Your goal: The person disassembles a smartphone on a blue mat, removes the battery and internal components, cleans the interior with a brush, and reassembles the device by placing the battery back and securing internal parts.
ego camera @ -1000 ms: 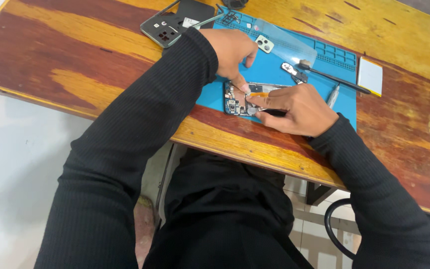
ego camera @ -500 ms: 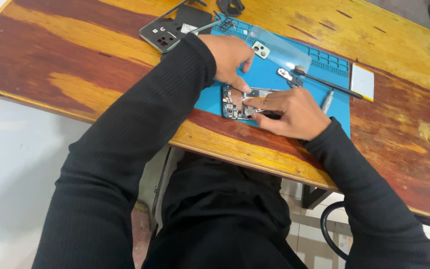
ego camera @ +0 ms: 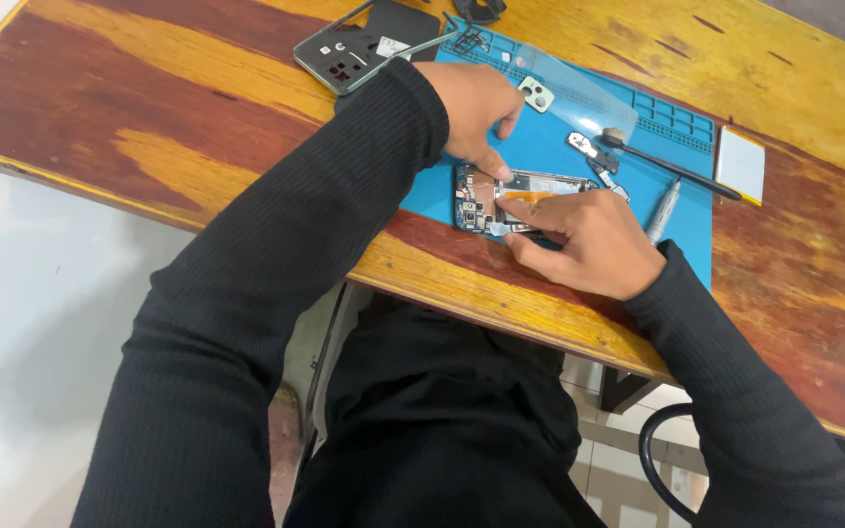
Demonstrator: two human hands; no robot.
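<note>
An opened phone (ego camera: 486, 200) with its circuit boards bare lies on a blue work mat (ego camera: 559, 147) on the wooden table. My left hand (ego camera: 476, 103) reaches over from the far side, and its fingertips press on the phone's top edge. From the near side my right hand (ego camera: 589, 240) rests on the phone, fingers curled, the index fingertip touching the parts in the middle. What the fingers pinch is too small to see. Much of the phone's right half is hidden under this hand.
A removed phone back cover and frame (ego camera: 364, 44) lie at the mat's far left. On the mat are a small camera piece (ego camera: 537, 95), a metal bracket (ego camera: 591, 149), a black-handled tool (ego camera: 672, 168) and a silver tool (ego camera: 662, 212). A flat silvery battery (ego camera: 740, 164) sits at the right.
The view has shifted slightly. Both hands stay on the phone, with only small finger movements over its inner parts.
</note>
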